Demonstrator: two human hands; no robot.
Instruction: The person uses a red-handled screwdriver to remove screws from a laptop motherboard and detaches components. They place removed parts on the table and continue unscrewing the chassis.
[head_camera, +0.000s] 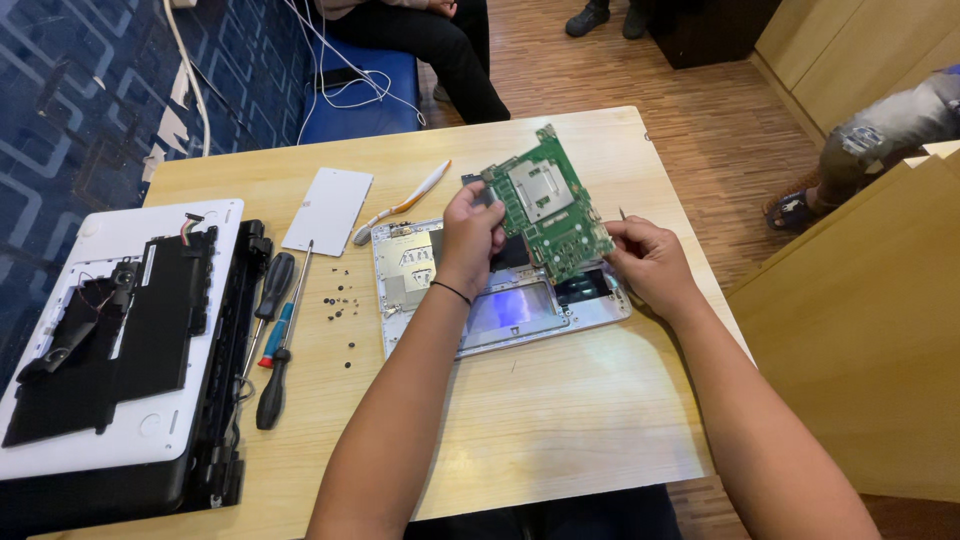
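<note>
Head view: the green circuit board (548, 205) is held tilted in the air above the opened silver laptop shell (490, 290), which lies near the far right part of the tabletop (560, 420). The step in hand looks like lifting the board clear of the shell. The next move likely calls for a level, steady lift, with a check that no cable is attached underneath; the frame does not show that side.

The left hand (470, 235) reaches in from below, forearm stretched across the table's middle, wrist bent up, fingers pinched on the board's left edge. The right hand (645, 262) comes in from the right edge, its fingertips clamped on the board's lower right corner.

Toward the left edge lie two screwdrivers (272, 340) side by side, with small loose screws (340, 300) scattered just right of them. A white cover plate (327, 210) rests toward the far edge, and a second dismantled laptop (120, 350) fills the near left corner.
</note>
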